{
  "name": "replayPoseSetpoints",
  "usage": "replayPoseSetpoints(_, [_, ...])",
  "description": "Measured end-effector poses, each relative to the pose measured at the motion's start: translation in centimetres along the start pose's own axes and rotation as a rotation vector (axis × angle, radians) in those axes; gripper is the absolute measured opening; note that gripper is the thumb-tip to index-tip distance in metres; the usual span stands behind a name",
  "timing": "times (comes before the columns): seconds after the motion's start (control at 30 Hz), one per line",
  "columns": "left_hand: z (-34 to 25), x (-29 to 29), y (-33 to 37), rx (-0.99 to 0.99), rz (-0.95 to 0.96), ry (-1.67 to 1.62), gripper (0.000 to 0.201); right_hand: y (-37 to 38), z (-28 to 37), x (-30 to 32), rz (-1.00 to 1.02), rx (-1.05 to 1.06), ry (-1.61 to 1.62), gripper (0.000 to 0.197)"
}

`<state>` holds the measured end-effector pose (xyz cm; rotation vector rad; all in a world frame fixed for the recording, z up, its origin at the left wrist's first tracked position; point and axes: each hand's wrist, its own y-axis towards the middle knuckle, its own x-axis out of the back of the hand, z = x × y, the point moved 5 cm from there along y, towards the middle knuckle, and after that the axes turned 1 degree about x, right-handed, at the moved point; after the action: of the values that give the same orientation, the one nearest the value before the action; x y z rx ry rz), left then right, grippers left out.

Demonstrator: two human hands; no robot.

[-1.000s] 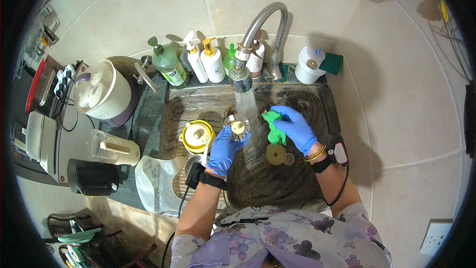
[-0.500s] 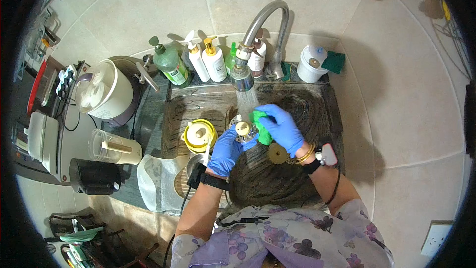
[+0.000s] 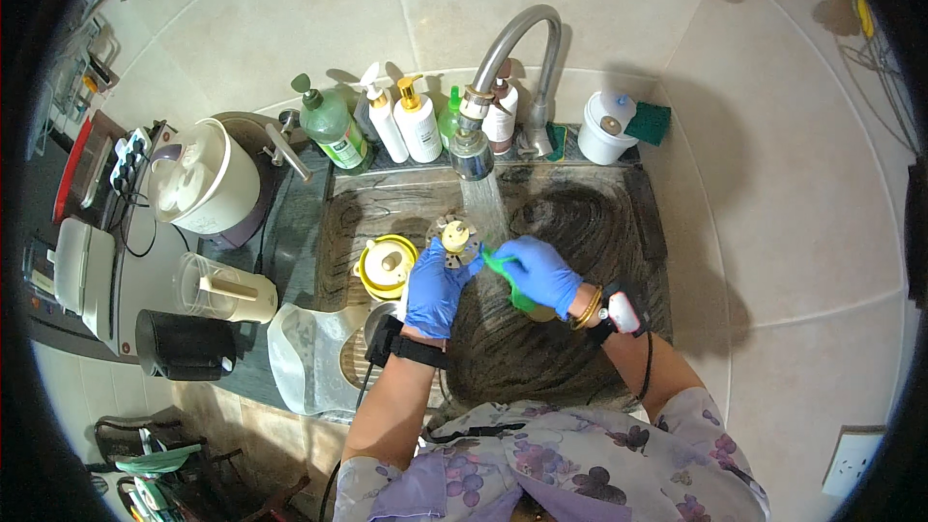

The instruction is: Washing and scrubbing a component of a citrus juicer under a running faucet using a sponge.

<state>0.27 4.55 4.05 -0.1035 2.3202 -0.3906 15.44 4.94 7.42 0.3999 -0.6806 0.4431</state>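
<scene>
My left hand [image 3: 437,295], in a blue glove, grips a round, perforated metal disc with a cream hub [image 3: 455,236] by its near edge. The disc is over the sink, just left of the water falling from the faucet [image 3: 473,157]. My right hand [image 3: 543,275], also gloved in blue, pinches a thin green scrubbing cloth [image 3: 501,269] that hangs down beside the disc. Behind that hand and cloth the round drain is mostly hidden. Left of my left hand, a cream lid-like part with a yellow rim [image 3: 387,266] rests in the sink.
Several pump bottles [image 3: 418,126] line the back ledge, with a white tub [image 3: 606,135] at right. On the left counter stand a cream appliance bowl [image 3: 215,179], a clear jug [image 3: 224,287] and a black container [image 3: 184,343]. A translucent plastic piece [image 3: 302,358] overlaps the sink's near left edge.
My left hand has moved the disc slightly left and up, away from the water. My right hand has pulled back from the disc, and the green cloth now hangs stretched out and lower.
</scene>
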Motion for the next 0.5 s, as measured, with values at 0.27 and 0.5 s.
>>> replayPoseSetpoints(0.27, [0.4, 1.1, 0.0, 0.196, 0.089, -0.256, 0.041, 1.8, -1.9, 2.8, -0.295, -0.33, 0.649, 0.018])
replayPoseSetpoints(0.5, [0.9, -0.4, -0.6, 0.267, 0.155, -0.389, 0.042, 1.6, -2.2, 1.6, -0.301, -0.396, 0.919, 0.018])
